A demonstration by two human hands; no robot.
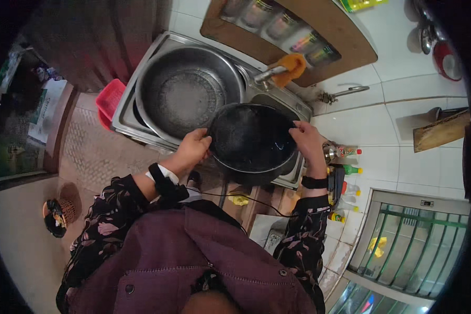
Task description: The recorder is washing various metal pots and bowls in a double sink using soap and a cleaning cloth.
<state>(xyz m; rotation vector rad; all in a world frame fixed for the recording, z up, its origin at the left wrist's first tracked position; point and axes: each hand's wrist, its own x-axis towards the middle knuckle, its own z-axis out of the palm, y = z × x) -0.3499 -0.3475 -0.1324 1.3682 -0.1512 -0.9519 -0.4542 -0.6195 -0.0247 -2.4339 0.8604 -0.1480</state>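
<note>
A dark round pot is held up between both hands over the front right part of the steel sink. My left hand grips its left side, the fingers partly hidden under the rim. On the opposite side my right hand is closed on the pot's edge. The pot's inside is black, with a wet shine. Just left of the pot, a large metal basin with some liquid in it sits in the sink. Behind the pot, an orange cloth hangs on the faucet.
A pink plastic basket stands by the sink's left end. Several bottles line the tiled wall on the right. A second tap juts from the wall. A wicker bin stands on the floor at left. A dark cable hangs before me.
</note>
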